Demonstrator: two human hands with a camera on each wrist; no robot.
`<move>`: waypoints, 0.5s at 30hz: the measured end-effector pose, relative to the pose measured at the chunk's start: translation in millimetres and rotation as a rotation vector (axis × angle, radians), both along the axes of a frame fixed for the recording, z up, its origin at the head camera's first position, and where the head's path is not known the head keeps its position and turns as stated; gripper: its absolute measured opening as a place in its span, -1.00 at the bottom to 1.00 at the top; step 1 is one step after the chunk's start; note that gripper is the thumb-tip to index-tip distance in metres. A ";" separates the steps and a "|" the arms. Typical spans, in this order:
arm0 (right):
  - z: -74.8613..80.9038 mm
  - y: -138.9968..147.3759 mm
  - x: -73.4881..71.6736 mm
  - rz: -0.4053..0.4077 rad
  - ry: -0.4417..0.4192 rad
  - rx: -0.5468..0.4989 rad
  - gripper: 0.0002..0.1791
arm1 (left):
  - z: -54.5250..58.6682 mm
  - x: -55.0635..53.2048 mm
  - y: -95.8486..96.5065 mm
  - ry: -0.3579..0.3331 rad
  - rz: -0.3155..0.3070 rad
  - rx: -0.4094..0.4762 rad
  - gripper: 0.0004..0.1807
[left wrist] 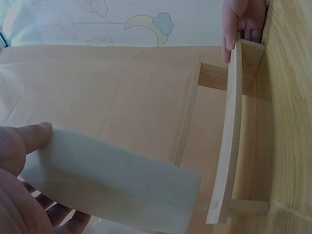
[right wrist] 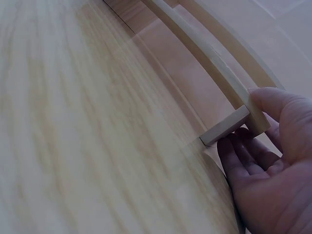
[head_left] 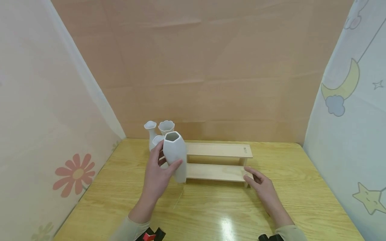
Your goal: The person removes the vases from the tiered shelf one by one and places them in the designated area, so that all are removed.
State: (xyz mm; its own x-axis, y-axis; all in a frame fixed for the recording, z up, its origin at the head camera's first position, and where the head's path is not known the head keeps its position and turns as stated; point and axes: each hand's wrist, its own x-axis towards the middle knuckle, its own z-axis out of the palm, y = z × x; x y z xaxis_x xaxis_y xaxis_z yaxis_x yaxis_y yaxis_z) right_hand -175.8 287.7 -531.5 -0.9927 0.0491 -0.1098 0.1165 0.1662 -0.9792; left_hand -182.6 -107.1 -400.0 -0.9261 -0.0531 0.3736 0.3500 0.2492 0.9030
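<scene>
A white vase (head_left: 176, 152) with an angular mouth is held upright, slightly tilted, in my left hand (head_left: 156, 177). In the left wrist view, the thumb lies along one side of the vase (left wrist: 117, 178) and the fingers curl round the other. My right hand (head_left: 265, 190) grips the right end of the lower board of a two-step wooden shelf (head_left: 215, 171). From the right wrist, the thumb is seen on the board's end (right wrist: 256, 114), with the fingers beneath and beside it. The held vase hides the shelf's left end in the head view.
Behind my left hand stand more white vases: a slim one (head_left: 150, 125), a scalloped one (head_left: 166, 126) and another partly hidden (head_left: 157, 139). All rest on the wood-grain table (head_left: 205, 204). A brown backdrop (head_left: 205, 80) closes the rear, with patterned sheets at both sides.
</scene>
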 end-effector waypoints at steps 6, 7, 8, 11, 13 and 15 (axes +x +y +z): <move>1.0 0.5 0.8 0.002 0.004 -0.005 -0.19 | -3.7 3.7 -19.8 -0.017 0.044 -0.025 -0.09; 1.0 0.7 1.0 0.003 0.007 -0.004 -0.20 | -4.3 4.4 -23.1 -0.022 0.053 -0.033 -0.08; 1.0 0.9 1.1 0.003 0.010 -0.003 -0.20 | -4.8 5.1 -26.3 -0.025 0.061 -0.036 -0.08; 0.7 1.5 1.0 0.003 0.016 0.003 -0.20 | -7.1 6.3 -36.8 -0.044 0.093 -0.059 -0.07; 0.5 1.9 0.9 0.003 0.019 0.008 -0.20 | -8.8 6.6 -43.8 -0.059 0.114 -0.073 -0.06; 0.3 2.1 1.1 0.004 0.018 0.011 -0.20 | -11.3 6.6 -50.8 -0.067 0.138 -0.089 -0.05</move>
State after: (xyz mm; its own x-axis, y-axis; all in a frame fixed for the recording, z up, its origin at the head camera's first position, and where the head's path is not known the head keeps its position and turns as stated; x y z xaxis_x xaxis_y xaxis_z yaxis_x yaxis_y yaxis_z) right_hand -174.7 289.8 -531.2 -0.9947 0.0465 -0.0913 0.0982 0.1769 -0.9793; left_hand -175.9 -157.9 -411.4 -0.9351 -0.1511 0.3206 0.2470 0.3711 0.8951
